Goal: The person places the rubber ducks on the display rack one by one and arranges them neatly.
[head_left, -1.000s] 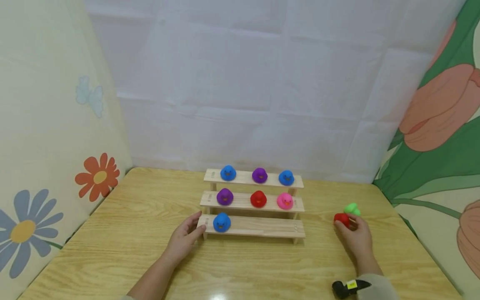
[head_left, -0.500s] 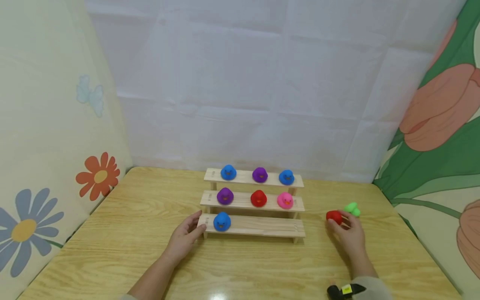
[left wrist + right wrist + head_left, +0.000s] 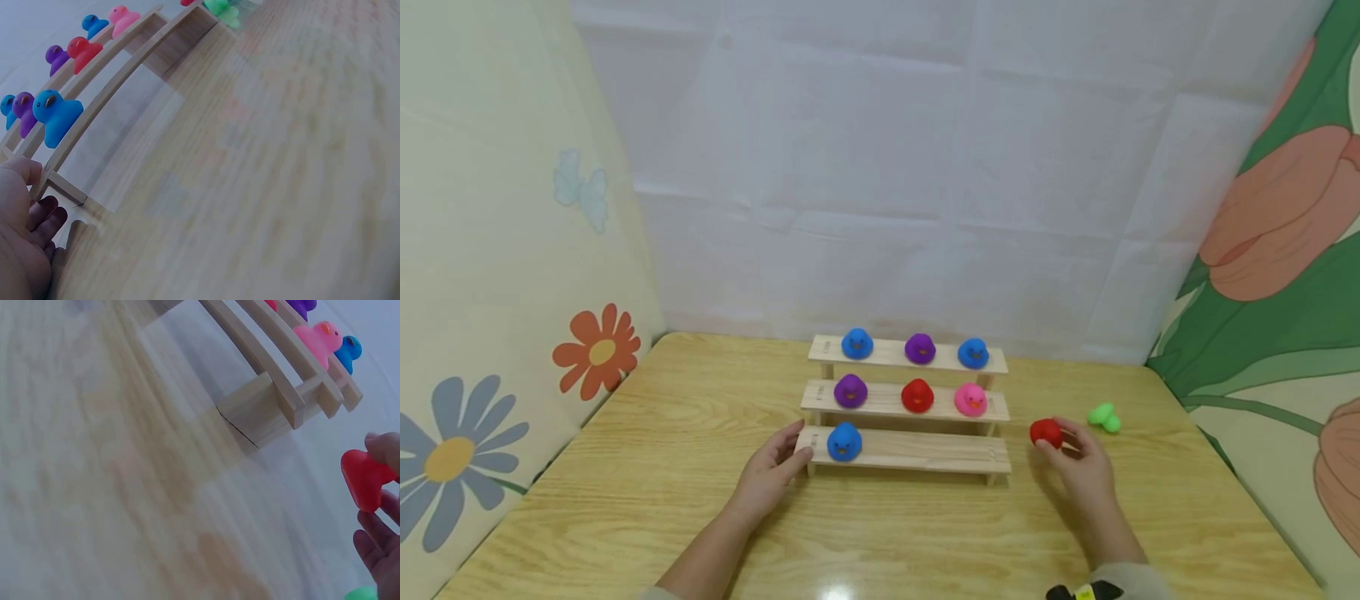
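In the head view a three-step wooden display stand (image 3: 925, 450) bears several toy ducks. My left hand (image 3: 769, 477) grips the left end of its lowest step, thumb in front. A blue duck (image 3: 845, 442) sits on that step close to the hand. To the right of the stand, my right hand (image 3: 1084, 467) pinches a red duck (image 3: 1047, 433) between thumb and fingers. The right wrist view shows this red duck (image 3: 364, 478) held off the stand's end. Behind my right hand lies a green duck (image 3: 1103, 417), tipped over on the table.
The middle step holds a purple duck (image 3: 851, 391), a red one and a pink duck (image 3: 972, 400). On the top step stand two blue ducks and a purple duck (image 3: 920, 349) between them. A white cloth (image 3: 880, 167) hangs behind the wooden table (image 3: 880, 542).
My right hand has carried the red duck leftward, away from the green duck and nearer the stand. The left hand has stayed at the stand's end.
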Demonstrator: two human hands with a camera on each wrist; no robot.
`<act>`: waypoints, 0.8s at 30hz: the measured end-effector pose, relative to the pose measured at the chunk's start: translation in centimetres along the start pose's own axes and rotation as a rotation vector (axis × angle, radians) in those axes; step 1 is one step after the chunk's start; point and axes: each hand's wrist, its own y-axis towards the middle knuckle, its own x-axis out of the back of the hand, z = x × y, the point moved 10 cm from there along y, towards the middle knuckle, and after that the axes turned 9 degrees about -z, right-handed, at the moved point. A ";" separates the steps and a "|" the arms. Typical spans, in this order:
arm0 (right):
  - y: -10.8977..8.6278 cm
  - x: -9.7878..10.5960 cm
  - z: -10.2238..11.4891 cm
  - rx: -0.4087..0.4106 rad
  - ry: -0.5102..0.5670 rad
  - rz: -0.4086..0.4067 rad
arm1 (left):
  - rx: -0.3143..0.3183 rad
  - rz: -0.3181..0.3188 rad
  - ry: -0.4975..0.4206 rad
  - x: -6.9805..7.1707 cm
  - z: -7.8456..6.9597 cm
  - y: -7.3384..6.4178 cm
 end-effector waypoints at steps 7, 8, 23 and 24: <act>-0.9 -0.7 1.7 0.084 0.002 0.006 | 0.002 0.004 -0.002 0.0 0.0 0.0; -1.1 -0.9 2.1 0.108 0.005 0.006 | 0.001 0.004 -0.002 0.0 0.0 0.0; -3.6 -4.1 4.6 0.207 0.021 0.147 | 0.002 0.013 -0.002 0.0 0.0 -0.1; -3.7 -4.3 4.8 0.215 0.026 0.151 | 0.004 0.014 -0.003 0.0 0.1 -0.1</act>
